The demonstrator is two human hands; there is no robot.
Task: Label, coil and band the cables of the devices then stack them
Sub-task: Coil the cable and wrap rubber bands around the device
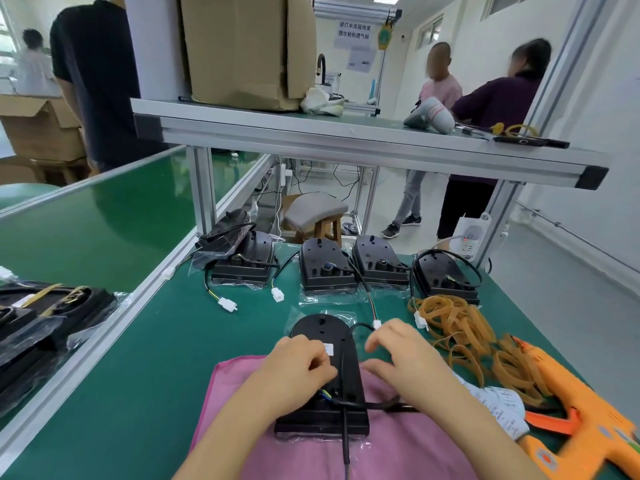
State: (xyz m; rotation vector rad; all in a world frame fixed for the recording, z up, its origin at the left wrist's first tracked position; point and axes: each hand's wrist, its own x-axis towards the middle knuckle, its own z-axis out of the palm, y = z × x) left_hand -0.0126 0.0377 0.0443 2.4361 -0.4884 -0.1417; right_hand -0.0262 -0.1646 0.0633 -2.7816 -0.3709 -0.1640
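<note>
A black device (323, 332) lies back-up on a pink cloth (398, 455) in front of me. Its black cable (346, 431) runs off the near edge, and another stretch loops right toward a white connector (377, 324). My left hand (299, 362) rests on the device with its fingers curled, pinching a small white label (329, 349) against the back. My right hand (398, 351) hovers just right of the device, fingers loosely spread and holding nothing.
Several more black devices (325, 268) with loose cables stand in a row behind. A heap of tan rubber bands (460, 327) lies at right, with an orange label gun (588, 420) and label strip (498, 403). Banded devices (52, 306) sit at left. People stand beyond the shelf.
</note>
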